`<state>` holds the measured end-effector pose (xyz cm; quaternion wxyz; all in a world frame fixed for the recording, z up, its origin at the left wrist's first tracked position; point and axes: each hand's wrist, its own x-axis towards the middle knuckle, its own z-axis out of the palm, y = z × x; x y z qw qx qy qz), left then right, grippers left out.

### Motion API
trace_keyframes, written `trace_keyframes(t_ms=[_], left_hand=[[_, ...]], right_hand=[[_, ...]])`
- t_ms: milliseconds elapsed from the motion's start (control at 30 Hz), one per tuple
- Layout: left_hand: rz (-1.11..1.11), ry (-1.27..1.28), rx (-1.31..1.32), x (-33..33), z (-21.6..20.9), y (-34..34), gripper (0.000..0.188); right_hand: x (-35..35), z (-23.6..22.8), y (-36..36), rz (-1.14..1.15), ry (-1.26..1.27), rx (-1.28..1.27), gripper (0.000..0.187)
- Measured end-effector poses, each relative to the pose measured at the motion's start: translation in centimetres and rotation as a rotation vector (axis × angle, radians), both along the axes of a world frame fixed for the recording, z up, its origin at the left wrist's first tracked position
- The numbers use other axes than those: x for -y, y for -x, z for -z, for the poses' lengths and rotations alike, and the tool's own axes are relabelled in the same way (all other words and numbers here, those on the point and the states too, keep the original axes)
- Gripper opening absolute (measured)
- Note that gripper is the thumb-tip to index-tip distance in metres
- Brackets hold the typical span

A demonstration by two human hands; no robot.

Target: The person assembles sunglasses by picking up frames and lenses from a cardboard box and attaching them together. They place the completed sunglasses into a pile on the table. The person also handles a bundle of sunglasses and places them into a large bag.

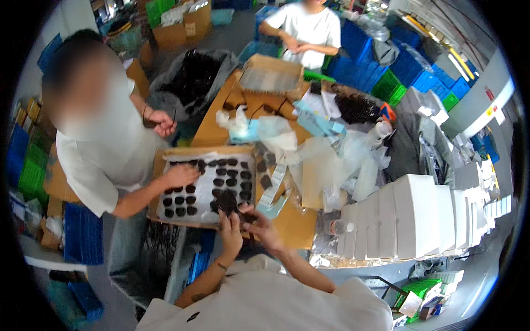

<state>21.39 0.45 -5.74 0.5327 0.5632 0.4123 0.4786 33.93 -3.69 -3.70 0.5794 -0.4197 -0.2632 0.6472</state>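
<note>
At the near right corner of a shallow cardboard box (pixel 221 150), my left hand (pixel 231 236) has its fingers closed on dark sunglasses (pixel 224 199). My right hand (pixel 265 229) is just to the right, its fingers closed round a dark part beside them. Whether both hands grip the same pair is too blurred to tell. Dark sunglass lenses (pixel 180 211) lie in rows on the box's white lining. From the left, a co-worker's hand (pixel 182 175) reaches into the box, while the co-worker's other hand (pixel 162 123) holds a dark eyewear piece.
Clear plastic bags (pixel 353 157) and papers litter the table's middle. White boxes (pixel 417 218) stand in a row at right, beside a plastic bottle (pixel 337 227). Another shallow box (pixel 270 77) lies at the far end, where a second person stands. A large grey sack (pixel 196 71) holds dark pieces.
</note>
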Motion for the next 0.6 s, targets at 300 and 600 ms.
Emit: trace_keyframes(t_ms=[300, 600], left_hand=[[-0.046, 0.297, 0.344, 1.9, -1.5, 9.3, 0.035], [-0.363, 0.499, 0.498, 5.8, 1.8, 13.7, 0.025]], right_hand=[[-2.4, 4.5, -4.2, 0.171, -0.089, 0.780, 0.024], [-16.6, 9.9, 3.5, -0.002, -0.036, 0.553, 0.013]])
